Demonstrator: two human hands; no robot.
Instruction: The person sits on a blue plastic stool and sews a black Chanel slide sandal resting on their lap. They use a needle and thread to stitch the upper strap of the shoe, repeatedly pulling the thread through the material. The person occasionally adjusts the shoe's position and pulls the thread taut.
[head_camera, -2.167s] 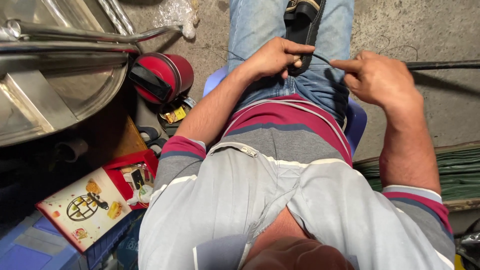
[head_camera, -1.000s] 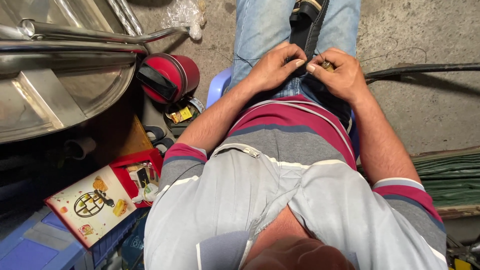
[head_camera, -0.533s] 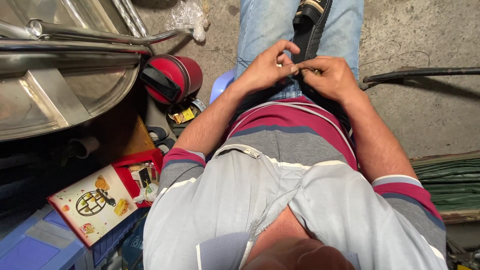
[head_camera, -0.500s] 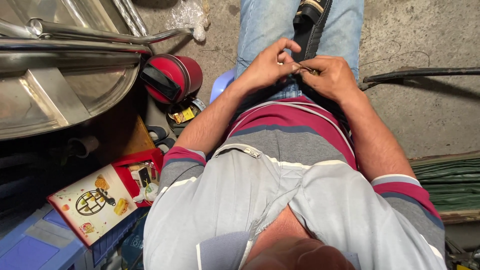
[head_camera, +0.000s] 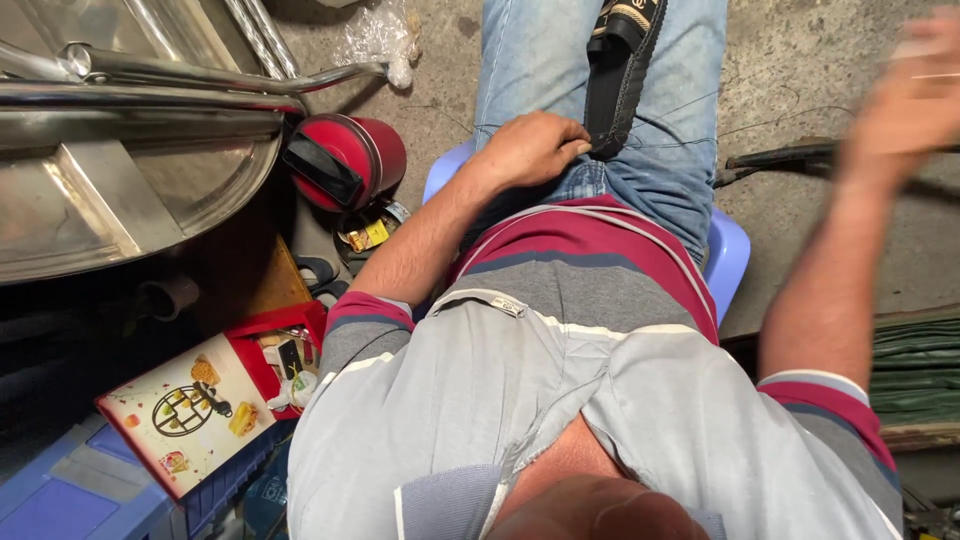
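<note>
Left hand (head_camera: 530, 148): fingers curled, pinning black woven fabric strap (head_camera: 622, 70) on lap | right hand (head_camera: 915, 90): raised beside strap, blurred, grip unreadable | sewing apparently mid-stitch, unfinished

Bare concrete floor (head_camera: 800, 60), grey, stained and scuffed, lit evenly. Upper left: curved polished metal sheet (head_camera: 120, 190) with chrome tubes (head_camera: 200, 75) across it. Crumpled clear plastic (head_camera: 375, 35) lies on the floor by the tube end. Red cylindrical case (head_camera: 350, 160) on its side below that. Lower left: open red box (head_camera: 270, 350) of small items, its printed lid (head_camera: 185, 410) tilted, over a blue crate (head_camera: 60, 490). Lavender plastic stool (head_camera: 725, 260). Far right: folded green netting (head_camera: 915, 365); dark rod (head_camera: 780, 155) on the floor.
</note>
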